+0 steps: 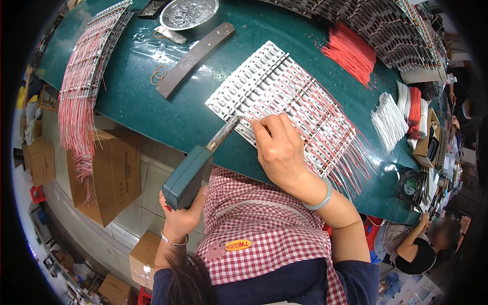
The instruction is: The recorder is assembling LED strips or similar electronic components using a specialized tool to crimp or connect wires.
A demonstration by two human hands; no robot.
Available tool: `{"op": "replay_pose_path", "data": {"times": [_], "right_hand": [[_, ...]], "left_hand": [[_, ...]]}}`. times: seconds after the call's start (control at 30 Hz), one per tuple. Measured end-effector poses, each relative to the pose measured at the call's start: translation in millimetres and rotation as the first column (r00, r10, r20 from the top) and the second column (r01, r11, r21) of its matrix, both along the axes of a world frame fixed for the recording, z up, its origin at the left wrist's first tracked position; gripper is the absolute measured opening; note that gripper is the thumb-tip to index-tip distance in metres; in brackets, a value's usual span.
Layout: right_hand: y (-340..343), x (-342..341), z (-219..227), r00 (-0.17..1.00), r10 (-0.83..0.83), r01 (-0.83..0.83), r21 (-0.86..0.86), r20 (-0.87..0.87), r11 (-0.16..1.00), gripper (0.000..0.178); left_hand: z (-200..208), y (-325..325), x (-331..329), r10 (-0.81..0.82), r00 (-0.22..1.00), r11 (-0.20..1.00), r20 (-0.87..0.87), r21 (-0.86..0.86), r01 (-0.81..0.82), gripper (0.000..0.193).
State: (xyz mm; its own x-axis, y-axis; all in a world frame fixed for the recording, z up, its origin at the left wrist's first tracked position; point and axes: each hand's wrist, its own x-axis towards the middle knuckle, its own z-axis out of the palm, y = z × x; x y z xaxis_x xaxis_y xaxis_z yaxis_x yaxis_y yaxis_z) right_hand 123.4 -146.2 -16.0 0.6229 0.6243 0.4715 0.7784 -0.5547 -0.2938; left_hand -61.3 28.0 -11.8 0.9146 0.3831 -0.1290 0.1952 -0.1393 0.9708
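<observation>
My left hand (184,218) is closed around the dark green body of a soldering gun (189,175). Its metal tip reaches up and right to the near-left edge of a panel of small white circuit boards (259,71). Over that same edge bends my right hand (280,152), thumb and forefinger pinched close to the tip; whatever is between them is too small to make out. Red and white wires (333,119) run from the panel's rows and fan out to the right, partly behind my right hand. The panel lies flat on the green table (137,114).
A dark flat bar (195,60), rubber bands (158,75) and a metal bowl (189,14) lie beyond on the left. More wired boards (91,56) overhang the left edge above a cardboard box (107,173). Rightward are red wires (351,53), white wires (389,122), a fan (408,186) and another person (414,249).
</observation>
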Motion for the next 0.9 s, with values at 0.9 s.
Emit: {"op": "replay_pose_path", "data": {"times": [0.9], "right_hand": [[-12,13,23,0.998,-0.017,0.020,0.048,-0.063,0.999,0.018]], "left_hand": [[47,72,176,0.298,0.921,0.917,0.251,0.194,-0.350,0.025]]}}
